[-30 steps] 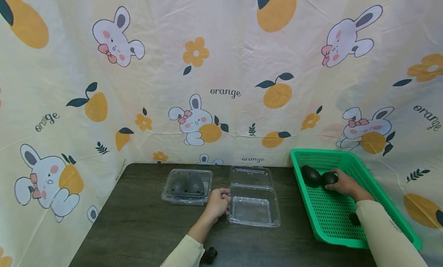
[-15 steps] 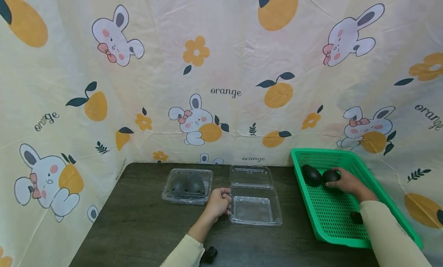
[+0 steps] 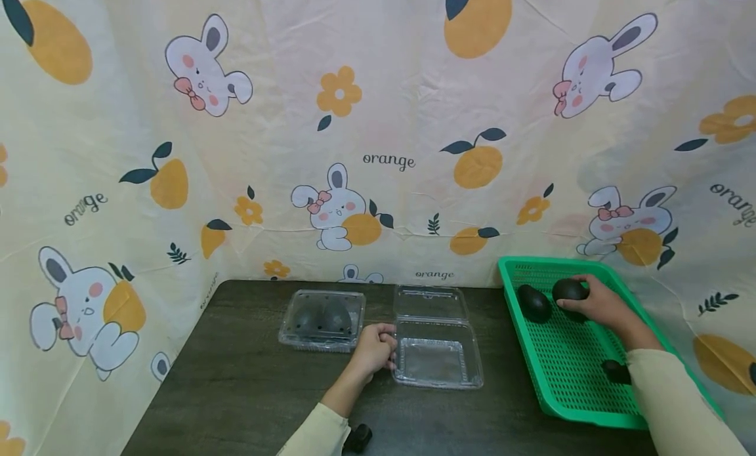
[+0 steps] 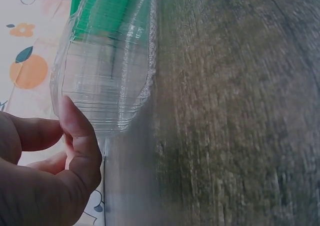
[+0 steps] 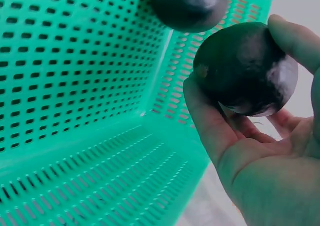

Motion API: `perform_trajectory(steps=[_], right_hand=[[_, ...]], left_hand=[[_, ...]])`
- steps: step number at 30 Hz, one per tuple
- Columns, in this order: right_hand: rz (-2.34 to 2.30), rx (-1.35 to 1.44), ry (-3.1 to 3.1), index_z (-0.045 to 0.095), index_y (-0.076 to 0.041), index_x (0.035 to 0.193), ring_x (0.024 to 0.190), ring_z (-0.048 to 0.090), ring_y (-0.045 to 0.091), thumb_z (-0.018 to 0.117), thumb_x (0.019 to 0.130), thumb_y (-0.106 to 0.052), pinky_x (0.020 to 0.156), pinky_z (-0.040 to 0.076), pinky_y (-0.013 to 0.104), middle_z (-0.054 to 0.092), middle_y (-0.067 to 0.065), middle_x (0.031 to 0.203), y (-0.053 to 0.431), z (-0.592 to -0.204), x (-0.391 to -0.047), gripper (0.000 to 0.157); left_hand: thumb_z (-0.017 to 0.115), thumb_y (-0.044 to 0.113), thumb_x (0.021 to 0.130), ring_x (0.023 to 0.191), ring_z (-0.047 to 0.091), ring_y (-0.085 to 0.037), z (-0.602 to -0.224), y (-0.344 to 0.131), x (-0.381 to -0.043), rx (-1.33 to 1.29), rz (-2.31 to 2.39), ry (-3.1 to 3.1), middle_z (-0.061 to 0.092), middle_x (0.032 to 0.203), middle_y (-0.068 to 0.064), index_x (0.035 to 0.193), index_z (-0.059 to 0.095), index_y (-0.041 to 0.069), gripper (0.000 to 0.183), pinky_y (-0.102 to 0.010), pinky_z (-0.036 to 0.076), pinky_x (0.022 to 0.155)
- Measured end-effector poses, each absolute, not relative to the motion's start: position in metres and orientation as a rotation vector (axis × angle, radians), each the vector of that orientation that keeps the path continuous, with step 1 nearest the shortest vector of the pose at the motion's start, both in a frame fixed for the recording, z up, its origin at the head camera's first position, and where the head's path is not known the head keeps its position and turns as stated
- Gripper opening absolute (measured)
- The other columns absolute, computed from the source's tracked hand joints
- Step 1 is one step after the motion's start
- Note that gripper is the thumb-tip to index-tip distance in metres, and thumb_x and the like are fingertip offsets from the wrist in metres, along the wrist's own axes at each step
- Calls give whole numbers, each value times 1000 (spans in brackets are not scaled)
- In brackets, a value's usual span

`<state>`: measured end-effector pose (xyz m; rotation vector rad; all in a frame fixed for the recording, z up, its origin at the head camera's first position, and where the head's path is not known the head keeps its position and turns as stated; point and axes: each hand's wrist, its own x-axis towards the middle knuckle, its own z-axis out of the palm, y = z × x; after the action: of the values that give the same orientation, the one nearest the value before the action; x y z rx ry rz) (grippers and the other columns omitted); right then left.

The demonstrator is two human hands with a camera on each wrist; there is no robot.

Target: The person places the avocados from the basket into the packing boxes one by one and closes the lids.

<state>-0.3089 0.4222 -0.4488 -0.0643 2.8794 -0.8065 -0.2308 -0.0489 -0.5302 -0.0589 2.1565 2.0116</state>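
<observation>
The right hand [image 3: 599,304] reaches into the basket [image 3: 581,384] at the desk's [image 3: 236,384] right edge, its sleeve [image 3: 673,397] slanting across the near right rim, thumb and fingers clamped round a dark fruit [image 3: 569,289]. A second fruit [image 3: 534,305] lies near the basket's far left corner. The left hand [image 3: 373,350] pinches the open box's [image 3: 437,377] left edge; the closed box [image 3: 321,319] (two dark shapes inside) sits just left, towards the desk's far edge.
</observation>
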Motion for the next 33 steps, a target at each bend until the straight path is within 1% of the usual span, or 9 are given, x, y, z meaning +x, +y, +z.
perform_trajectory(steps=[8,10,14,18,20,24,27,33], right_hand=[[-849,8,2886,16,14,154,116,49,60,62,97,-59,78,54,58,31,49,143,401,-430,-300,103],[-854,-13,2896,17,13,154,116,50,59,62,97,-59,78,53,57,33,48,143,393,-426,-297,102],[-881,-51,2911,21,10,154,111,54,53,62,97,-59,76,55,50,38,44,141,379,-419,-293,98],[-928,-61,2906,22,8,154,110,55,50,63,97,-60,75,56,46,40,42,141,366,-415,-291,98],[-952,-72,2898,22,7,155,112,55,50,63,96,-60,75,56,45,39,41,142,360,-413,-290,98],[-979,-108,2887,22,5,156,116,53,51,64,97,-59,79,56,49,39,41,145,346,-409,-287,97],[-1005,-131,2866,22,4,156,120,51,52,65,97,-58,81,56,52,38,41,147,335,-407,-285,96],[-1075,-193,2820,26,1,155,124,52,52,69,97,-51,83,55,52,41,38,147,314,-408,-282,89]], left_hand=[[51,-12,96,58,52,-11,-531,-49,-231,-41,2005,2135,54,79,-4,134,52,-18,39,-20,51,44],[51,-12,96,58,52,-11,-532,-49,-232,-41,1999,2138,54,78,-3,134,53,-18,39,-20,51,44],[51,-12,95,58,52,-11,-532,-49,-233,-42,1999,2137,54,79,-3,133,53,-18,38,-20,52,45],[51,-12,96,58,53,-12,-533,-49,-234,-43,1995,2135,54,79,-3,133,53,-17,38,-20,52,45],[51,-12,96,58,53,-12,-532,-49,-234,-43,1992,2134,54,79,-3,133,53,-17,38,-20,52,45],[52,-12,96,59,53,-12,-531,-50,-234,-41,1987,2132,53,80,-4,133,53,-18,37,-21,53,45],[52,-12,96,59,53,-12,-531,-50,-234,-43,1987,2125,53,80,-4,133,53,-18,37,-21,54,45],[52,-12,96,58,54,-12,-531,-50,-235,-46,1994,2108,55,80,-5,133,52,-19,38,-21,54,45]])
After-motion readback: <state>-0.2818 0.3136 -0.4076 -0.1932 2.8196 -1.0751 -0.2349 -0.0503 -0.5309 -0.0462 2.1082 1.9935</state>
